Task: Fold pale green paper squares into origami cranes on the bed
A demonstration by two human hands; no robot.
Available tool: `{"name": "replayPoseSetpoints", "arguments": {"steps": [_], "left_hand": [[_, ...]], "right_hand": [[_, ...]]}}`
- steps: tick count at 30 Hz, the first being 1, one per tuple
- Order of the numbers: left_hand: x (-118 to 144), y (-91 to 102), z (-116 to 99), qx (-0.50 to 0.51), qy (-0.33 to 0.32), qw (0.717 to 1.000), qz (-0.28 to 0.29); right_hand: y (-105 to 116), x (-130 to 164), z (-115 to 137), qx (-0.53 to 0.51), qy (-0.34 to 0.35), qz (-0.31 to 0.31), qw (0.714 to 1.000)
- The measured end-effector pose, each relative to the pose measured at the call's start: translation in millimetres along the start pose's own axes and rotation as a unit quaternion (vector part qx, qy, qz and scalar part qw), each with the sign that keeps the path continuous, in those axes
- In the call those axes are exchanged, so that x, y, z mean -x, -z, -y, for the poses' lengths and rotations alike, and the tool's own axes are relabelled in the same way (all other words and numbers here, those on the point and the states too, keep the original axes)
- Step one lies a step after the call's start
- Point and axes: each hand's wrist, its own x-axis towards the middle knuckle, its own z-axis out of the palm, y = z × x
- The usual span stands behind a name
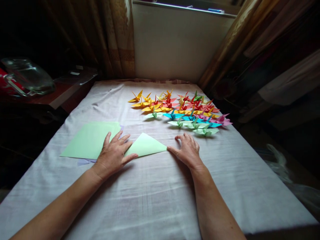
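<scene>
A light green sheet of paper, folded into a triangle, lies flat on the cloth-covered table between my hands. Spread over its left end is my left hand, fingers apart and pressing down. At the triangle's right corner, the thumb tip of my right hand touches the paper; its other fingers are curved and apart from the thumb. A stack of light green paper lies to the left, partly under my left fingers, with purple paper showing beneath its edge.
Several folded paper cranes in yellow, red, blue, pink and green stand in rows beyond my hands. A glass jar lies on a brown side table at left. Curtains hang behind the white-clothed table.
</scene>
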Motion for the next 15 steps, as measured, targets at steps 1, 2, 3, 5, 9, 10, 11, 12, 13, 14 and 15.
{"name": "replayPoseSetpoints", "arguments": {"steps": [1,2,3,5,9,10,11,12,13,14,15], "left_hand": [[-2,-5.8,-2,0.015,0.002,1.000,-0.002],[-3,-10.9,-4,0.028,0.007,1.000,-0.006],[-2,-15.1,-4,0.041,0.014,0.999,-0.010],[2,-20.5,-3,0.066,0.026,0.997,-0.023],[8,-22.5,-4,0.132,0.002,0.989,-0.072],[9,-22.1,-5,0.152,-0.012,0.984,-0.087],[9,-21.5,-7,0.172,-0.025,0.979,-0.101],[8,-20.8,-8,0.192,-0.037,0.974,-0.114],[8,-20.1,-9,0.209,-0.049,0.969,-0.125],[8,-19.2,-10,0.221,-0.060,0.964,-0.136],[7,-18.3,-10,0.225,-0.068,0.960,-0.151]], "right_hand": [[0,0,0,0.001,0.001,-0.001,1.000],[0,0,1,0.002,0.002,-0.001,1.000],[1,1,1,0.004,0.002,-0.001,1.000],[0,1,2,0.008,0.003,0.004,1.000],[-5,1,3,0.016,0.009,-0.004,1.000],[-7,0,3,0.014,0.013,-0.012,1.000],[-9,-1,3,0.008,0.018,-0.024,1.000],[-10,-1,3,-0.004,0.025,-0.038,0.999],[-10,-2,4,-0.020,0.034,-0.056,0.998],[-10,-3,4,-0.041,0.047,-0.076,0.995],[-8,-3,5,-0.064,0.063,-0.098,0.991]]}}
